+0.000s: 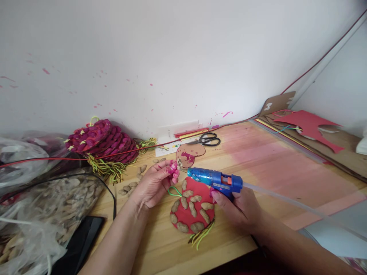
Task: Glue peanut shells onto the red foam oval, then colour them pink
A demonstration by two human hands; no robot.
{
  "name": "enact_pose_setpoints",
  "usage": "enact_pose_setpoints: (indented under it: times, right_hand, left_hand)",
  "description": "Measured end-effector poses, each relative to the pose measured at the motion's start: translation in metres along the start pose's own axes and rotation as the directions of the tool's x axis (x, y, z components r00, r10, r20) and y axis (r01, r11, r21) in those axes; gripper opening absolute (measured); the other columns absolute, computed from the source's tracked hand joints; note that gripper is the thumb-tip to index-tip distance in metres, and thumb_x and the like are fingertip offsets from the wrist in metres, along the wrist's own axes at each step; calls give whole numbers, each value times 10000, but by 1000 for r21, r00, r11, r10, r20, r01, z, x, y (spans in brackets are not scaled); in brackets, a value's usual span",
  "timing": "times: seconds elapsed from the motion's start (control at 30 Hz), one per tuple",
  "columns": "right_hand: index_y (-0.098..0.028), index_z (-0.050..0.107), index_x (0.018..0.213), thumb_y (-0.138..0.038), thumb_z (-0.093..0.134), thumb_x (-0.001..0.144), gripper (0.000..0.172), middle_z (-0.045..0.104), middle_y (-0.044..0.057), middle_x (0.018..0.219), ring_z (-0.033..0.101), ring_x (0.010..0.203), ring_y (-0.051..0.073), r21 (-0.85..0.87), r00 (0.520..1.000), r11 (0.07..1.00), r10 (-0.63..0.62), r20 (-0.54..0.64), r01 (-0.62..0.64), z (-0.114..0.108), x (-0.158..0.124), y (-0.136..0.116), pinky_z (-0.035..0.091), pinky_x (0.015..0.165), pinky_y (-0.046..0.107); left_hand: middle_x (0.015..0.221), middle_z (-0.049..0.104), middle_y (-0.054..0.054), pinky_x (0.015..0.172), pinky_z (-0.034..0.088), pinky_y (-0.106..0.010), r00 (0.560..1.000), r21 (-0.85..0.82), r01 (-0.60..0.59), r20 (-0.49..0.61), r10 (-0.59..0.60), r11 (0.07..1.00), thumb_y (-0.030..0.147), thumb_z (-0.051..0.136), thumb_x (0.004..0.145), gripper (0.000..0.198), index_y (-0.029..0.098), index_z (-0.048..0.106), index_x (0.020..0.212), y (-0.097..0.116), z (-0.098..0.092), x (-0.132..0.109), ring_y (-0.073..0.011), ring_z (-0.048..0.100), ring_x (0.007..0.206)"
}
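Now our left hand [155,183] pinches a small tan nutshell [179,164] in its fingertips, at twelve o'clock of the round red craft disc [187,215]. Our right hand [241,208] is wrapped around the blue plastic glue gun [215,178], nozzle just beside the shell. We judge it light and brittle (glue likely hot), so we hold it gently by its edges.

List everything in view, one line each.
blue plastic glue gun: 1, blue, in right hand
small pale shell piece: 1, pale, in left hand
red round disc ringed with shells: 1, red, between both hands
loose tan shells: several, tan, left of disc
magenta shell-covered discs: stack, magenta, back left
black-handled scissors: 1, black, back centre
clear plastic bag of shells: 1, clear, far left
red cut sheet: 1, red, far right
left hand: 1, pinching the piece
right hand: 1, gripping the gun
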State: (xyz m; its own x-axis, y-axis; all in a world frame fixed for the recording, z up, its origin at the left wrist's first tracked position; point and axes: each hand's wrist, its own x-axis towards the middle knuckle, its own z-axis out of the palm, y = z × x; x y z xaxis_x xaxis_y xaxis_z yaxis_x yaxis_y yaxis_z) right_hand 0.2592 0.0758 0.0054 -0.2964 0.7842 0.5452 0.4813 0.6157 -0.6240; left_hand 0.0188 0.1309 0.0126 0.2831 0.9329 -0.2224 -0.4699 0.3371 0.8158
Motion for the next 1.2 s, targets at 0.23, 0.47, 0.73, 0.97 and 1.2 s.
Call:
enact_pose_setpoints:
  times: [0.23, 0.47, 0.73, 0.97, 1.2]
  right_hand:
    - [-225, 534, 764, -205, 558, 927, 166, 532, -39, 619, 500, 532, 113, -4, 1000, 1000, 2, 14, -2, -1, 1, -2, 363, 524, 245]
    - [-226, 524, 752, -212, 543, 932, 181, 530, -36, 614, 501, 530, 117, -16, 1000, 1000, 5, 8, -4, -1, 1, -1, 365, 524, 248]
    - [-228, 525, 769, -216, 550, 932, 166, 537, -38, 623, 506, 536, 117, -29, 1000, 1000, -8, -3, 8, -1, 0, 0, 365, 530, 246]
    - [-224, 542, 765, -221, 546, 938, 173, 557, -26, 633, 531, 557, 126, -23, 1000, 1000, 14, 8, -14, -1, -1, 1, 379, 549, 251]
    - [-216, 570, 762, -234, 540, 935, 177, 588, -11, 634, 558, 566, 134, -35, 999, 999, 39, 3, -39, 0, 1, -1, 393, 554, 255]
  left_hand:
    - [648, 646, -25, 530, 471, -172, 1000, -10, 3, 4, -3, 1000, 251, 892, 654, 269, 134, 693, 792, 0, -1, 1, -89, 568, 542]
    - [655, 641, -25, 545, 478, -174, 1000, -21, -2, -12, 1, 1000, 261, 908, 631, 306, 123, 696, 803, 1, -1, 0, -88, 565, 557]
    - [647, 638, -24, 541, 473, -174, 1000, -7, 4, -3, -4, 1000, 260, 901, 638, 291, 128, 687, 785, 1, 0, 1, -88, 562, 550]
    - [650, 637, -24, 537, 469, -172, 1000, -3, 3, 1, -3, 1000, 267, 896, 645, 289, 129, 689, 793, 1, -1, 1, -88, 559, 551]
    - [664, 637, -26, 543, 471, -174, 1000, -12, 10, 2, -10, 1000, 259, 892, 649, 286, 127, 691, 805, -1, -2, 1, -89, 559, 561]
